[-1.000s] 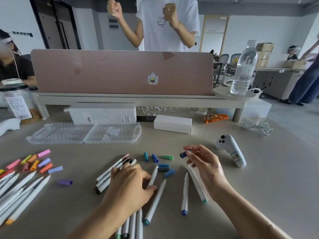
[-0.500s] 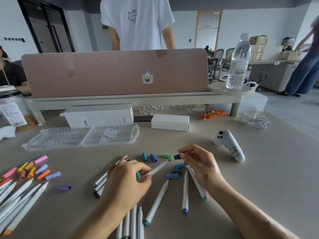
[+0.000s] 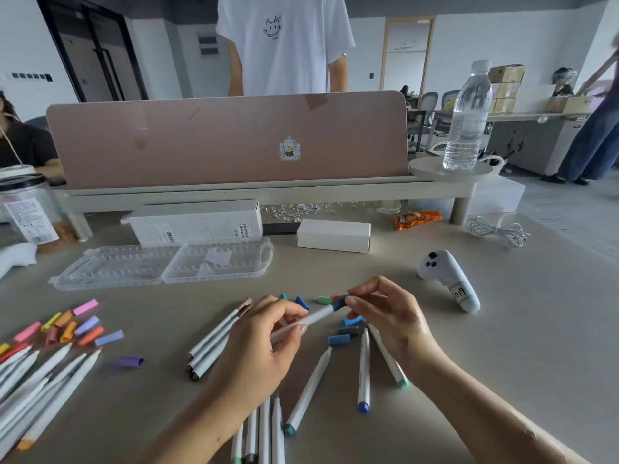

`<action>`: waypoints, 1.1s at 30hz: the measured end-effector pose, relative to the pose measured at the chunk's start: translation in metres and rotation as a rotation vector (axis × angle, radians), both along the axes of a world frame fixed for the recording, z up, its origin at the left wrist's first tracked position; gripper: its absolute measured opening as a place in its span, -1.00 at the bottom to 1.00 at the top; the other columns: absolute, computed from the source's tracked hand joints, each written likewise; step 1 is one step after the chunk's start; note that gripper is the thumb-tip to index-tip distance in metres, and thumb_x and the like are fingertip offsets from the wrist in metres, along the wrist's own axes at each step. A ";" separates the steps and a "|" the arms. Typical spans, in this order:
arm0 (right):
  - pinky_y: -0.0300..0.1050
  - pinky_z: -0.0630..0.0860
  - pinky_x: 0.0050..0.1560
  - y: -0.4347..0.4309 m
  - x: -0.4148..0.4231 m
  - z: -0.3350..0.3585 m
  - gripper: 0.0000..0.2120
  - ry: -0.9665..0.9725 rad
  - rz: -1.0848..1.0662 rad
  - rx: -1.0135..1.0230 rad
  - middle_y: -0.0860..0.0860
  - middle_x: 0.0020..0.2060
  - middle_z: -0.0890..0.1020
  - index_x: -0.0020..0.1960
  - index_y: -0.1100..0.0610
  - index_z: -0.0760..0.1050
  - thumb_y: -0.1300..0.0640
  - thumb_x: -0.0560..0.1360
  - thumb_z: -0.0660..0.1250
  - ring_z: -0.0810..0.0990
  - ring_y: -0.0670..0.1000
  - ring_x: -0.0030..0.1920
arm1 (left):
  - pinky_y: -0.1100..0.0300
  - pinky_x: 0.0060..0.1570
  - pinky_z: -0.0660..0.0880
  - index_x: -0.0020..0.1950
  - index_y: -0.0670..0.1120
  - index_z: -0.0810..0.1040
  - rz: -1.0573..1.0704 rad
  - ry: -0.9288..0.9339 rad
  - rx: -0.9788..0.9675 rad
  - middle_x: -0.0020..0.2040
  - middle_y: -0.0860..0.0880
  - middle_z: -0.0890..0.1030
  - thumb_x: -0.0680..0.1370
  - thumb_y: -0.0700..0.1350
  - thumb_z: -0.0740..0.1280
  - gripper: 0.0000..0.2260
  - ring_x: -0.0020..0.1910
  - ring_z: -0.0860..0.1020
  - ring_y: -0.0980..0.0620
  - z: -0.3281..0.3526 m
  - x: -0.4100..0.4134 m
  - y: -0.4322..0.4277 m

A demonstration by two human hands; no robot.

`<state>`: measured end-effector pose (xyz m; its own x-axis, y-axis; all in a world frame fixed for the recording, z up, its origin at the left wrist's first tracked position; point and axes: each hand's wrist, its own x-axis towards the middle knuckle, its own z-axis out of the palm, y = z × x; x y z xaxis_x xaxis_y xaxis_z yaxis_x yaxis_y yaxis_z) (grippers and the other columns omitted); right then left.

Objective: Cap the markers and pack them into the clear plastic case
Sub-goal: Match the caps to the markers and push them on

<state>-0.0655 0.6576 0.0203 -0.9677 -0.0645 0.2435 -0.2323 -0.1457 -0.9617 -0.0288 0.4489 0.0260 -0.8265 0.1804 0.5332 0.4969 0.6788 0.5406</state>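
Note:
My left hand (image 3: 264,346) grips a white marker (image 3: 308,320) by its barrel, tip pointing up and right. My right hand (image 3: 392,316) pinches a dark blue cap (image 3: 340,303) that sits on the marker's tip. Loose blue, grey and green caps (image 3: 339,339) lie on the table just under the hands. Several uncapped white markers (image 3: 310,390) lie below and between my arms. More markers (image 3: 37,380) and pink, orange and purple caps (image 3: 72,324) are spread at the left. The clear plastic case (image 3: 160,266) lies open and flat behind them.
A white game controller (image 3: 449,279) lies right of my right hand. Two white boxes (image 3: 333,235) stand behind the case, in front of a desk shelf with a pink divider (image 3: 227,139) and a water bottle (image 3: 467,118). A person in a white shirt stands beyond.
My left hand picked a marker up from the table and raised it. My right hand brought the dark blue cap onto its tip.

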 end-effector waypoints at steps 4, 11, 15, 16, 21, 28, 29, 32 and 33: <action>-0.23 0.54 -0.06 0.001 0.006 0.007 -0.82 0.007 0.054 0.028 0.13 -0.05 0.72 -0.14 0.27 0.58 0.16 0.53 0.32 0.69 0.10 -0.04 | 0.30 -0.14 0.47 0.09 0.05 0.63 -0.002 -0.014 0.039 -0.10 0.19 0.51 0.56 -0.12 0.39 -0.86 -0.14 0.52 0.15 -0.003 -0.002 -0.003; -0.21 0.51 0.12 -0.001 0.011 0.011 -0.78 0.090 0.094 0.087 0.03 0.04 0.71 -0.04 0.28 0.61 0.16 0.58 0.26 0.65 0.01 0.13 | 0.32 -0.16 0.50 0.14 0.06 0.62 -0.032 -0.023 0.104 -0.08 0.20 0.49 0.56 -0.06 0.34 -0.82 -0.16 0.53 0.14 0.000 -0.001 -0.007; -0.26 0.52 0.06 -0.006 0.013 0.014 -0.76 0.115 0.097 0.065 0.01 0.06 0.70 0.09 0.25 0.62 0.16 0.58 0.24 0.66 0.01 0.11 | 0.28 -0.18 0.52 0.13 0.06 0.62 -0.044 -0.003 0.149 -0.10 0.20 0.48 0.56 -0.03 0.31 -0.82 -0.15 0.55 0.11 0.004 -0.002 -0.010; -0.26 0.52 0.07 -0.007 0.013 0.016 -0.75 0.125 0.104 0.075 0.00 0.08 0.70 0.14 0.23 0.61 0.15 0.58 0.24 0.66 0.00 0.11 | 0.36 -0.19 0.46 0.11 0.04 0.62 -0.036 0.012 0.160 -0.11 0.20 0.48 0.57 -0.09 0.34 -0.85 -0.17 0.54 0.14 0.006 -0.003 -0.011; -0.30 0.49 0.16 -0.006 0.014 0.018 -0.64 0.145 0.223 0.171 -0.01 0.19 0.64 0.33 0.20 0.50 0.18 0.55 0.23 0.62 -0.05 0.19 | 0.28 -0.30 0.50 -0.05 0.08 0.68 0.071 0.060 0.138 -0.20 0.16 0.59 0.49 -0.13 0.48 -0.88 -0.27 0.55 0.09 0.014 -0.009 -0.023; 0.02 0.57 0.20 -0.008 0.000 0.011 -0.74 0.117 0.027 0.433 -0.10 -0.05 0.72 0.09 -0.09 0.61 0.24 0.56 0.32 0.66 -0.07 0.04 | 0.23 -0.25 0.56 -0.24 0.09 0.73 0.376 -0.262 -0.004 -0.38 0.17 0.65 0.37 0.11 0.55 -0.88 -0.33 0.60 0.23 0.018 -0.018 -0.053; 0.00 0.59 0.12 -0.011 0.000 0.011 -0.77 0.123 0.004 0.520 -0.10 -0.11 0.72 0.05 -0.09 0.63 0.22 0.55 0.34 0.66 -0.07 -0.02 | 0.20 -0.20 0.57 -0.27 0.10 0.72 0.387 -0.299 -0.022 -0.38 0.16 0.64 0.36 0.13 0.54 -0.87 -0.32 0.60 0.20 0.018 -0.017 -0.054; -0.12 0.53 -0.12 -0.025 0.000 0.010 -0.89 0.150 -0.010 0.799 -0.11 -0.22 0.67 -0.01 -0.06 0.66 0.09 0.50 0.41 0.58 -0.05 -0.21 | 0.17 -0.11 0.48 -0.36 0.08 0.66 0.430 -0.367 -0.085 -0.40 0.15 0.62 0.35 0.18 0.53 -0.78 -0.27 0.59 0.12 0.017 -0.015 -0.051; -0.16 0.48 -0.18 -0.031 0.000 0.010 -0.89 0.160 0.003 0.868 -0.13 -0.22 0.65 -0.01 -0.05 0.66 0.05 0.48 0.42 0.54 -0.06 -0.26 | 0.16 -0.11 0.45 -0.37 0.05 0.64 0.438 -0.379 -0.104 -0.40 0.13 0.61 0.35 0.19 0.53 -0.75 -0.27 0.58 0.12 0.015 -0.016 -0.049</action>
